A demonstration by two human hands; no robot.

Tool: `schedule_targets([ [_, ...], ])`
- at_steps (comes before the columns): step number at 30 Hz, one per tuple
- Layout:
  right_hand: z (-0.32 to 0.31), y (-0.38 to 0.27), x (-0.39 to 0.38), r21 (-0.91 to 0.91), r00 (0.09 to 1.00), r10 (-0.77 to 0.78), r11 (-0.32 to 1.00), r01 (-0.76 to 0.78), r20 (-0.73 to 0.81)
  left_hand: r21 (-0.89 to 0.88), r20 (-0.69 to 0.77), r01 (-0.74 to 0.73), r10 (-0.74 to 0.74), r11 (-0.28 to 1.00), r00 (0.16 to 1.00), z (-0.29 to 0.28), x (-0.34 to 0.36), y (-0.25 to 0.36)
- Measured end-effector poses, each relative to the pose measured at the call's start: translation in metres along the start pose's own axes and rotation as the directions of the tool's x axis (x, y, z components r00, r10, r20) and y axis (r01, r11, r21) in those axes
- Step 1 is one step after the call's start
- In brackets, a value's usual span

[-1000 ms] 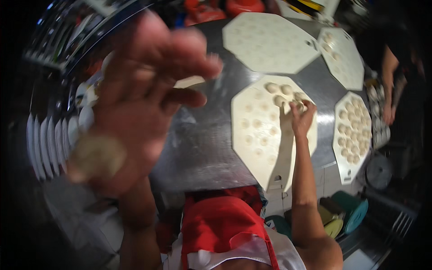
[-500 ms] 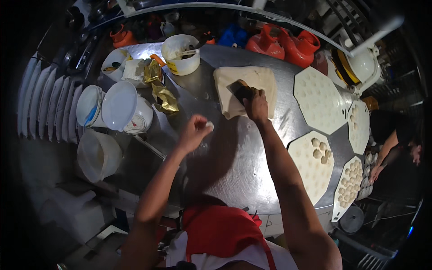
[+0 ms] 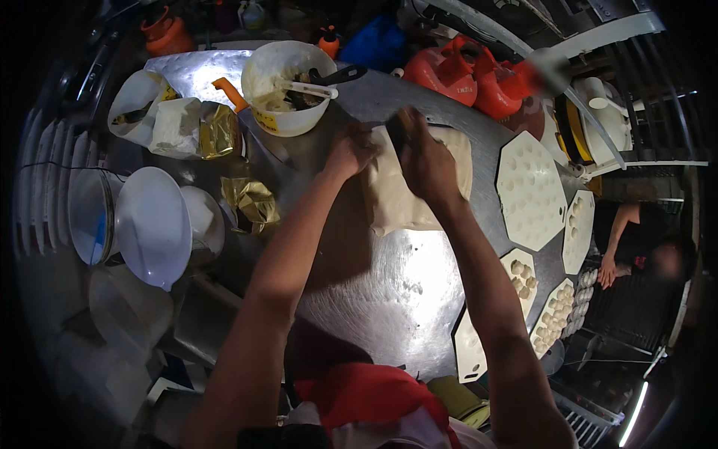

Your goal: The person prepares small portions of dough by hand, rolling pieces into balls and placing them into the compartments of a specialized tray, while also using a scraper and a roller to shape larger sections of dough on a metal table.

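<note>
A thick slab of pale dough lies on the metal table in front of me. My right hand is over the slab, closed on a dough scraper with a dark flat blade and a wood-coloured edge. The blade is near the slab's upper left part. My left hand is at the slab's left upper edge, close to the blade. Its fingers are curled together, and whatever lies in them is hidden.
White dimpled trays stand right of the slab, some holding dough balls. A white tub with utensils, gold foil wrapping and a white bowl are left. Red gas cylinders stand behind. Another person's hands are far right.
My left hand has moved up and right to the slab's edge; earlier it held a small white piece away from it. The scraper is now more upright in my right hand. The view has shifted.
</note>
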State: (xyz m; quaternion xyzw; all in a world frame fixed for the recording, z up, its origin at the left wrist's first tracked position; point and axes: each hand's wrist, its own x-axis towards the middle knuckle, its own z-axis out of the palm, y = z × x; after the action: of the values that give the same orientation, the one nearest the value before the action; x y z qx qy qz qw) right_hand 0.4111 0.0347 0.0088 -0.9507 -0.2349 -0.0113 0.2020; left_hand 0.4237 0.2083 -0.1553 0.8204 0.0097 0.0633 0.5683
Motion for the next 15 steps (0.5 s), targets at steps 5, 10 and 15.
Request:
schedule_targets([
  [5,0.049,0.022,0.072,-0.035,0.974,0.135,0.991,-0.131,0.181,-0.021,0.050,-0.035,0.036,0.999,0.998,0.005,-0.017,0.022],
  [10,0.088,0.052,-0.098,-0.497,0.938,-0.222,0.866,0.064,-0.265,0.005,0.064,0.438,-0.437,0.899,0.897,0.023,-0.040,0.063],
  [15,0.067,0.033,-0.258,-0.047,0.979,0.161,0.987,-0.156,0.124,-0.245,0.015,0.136,-0.137,0.960,0.990,-0.044,-0.143,0.077],
])
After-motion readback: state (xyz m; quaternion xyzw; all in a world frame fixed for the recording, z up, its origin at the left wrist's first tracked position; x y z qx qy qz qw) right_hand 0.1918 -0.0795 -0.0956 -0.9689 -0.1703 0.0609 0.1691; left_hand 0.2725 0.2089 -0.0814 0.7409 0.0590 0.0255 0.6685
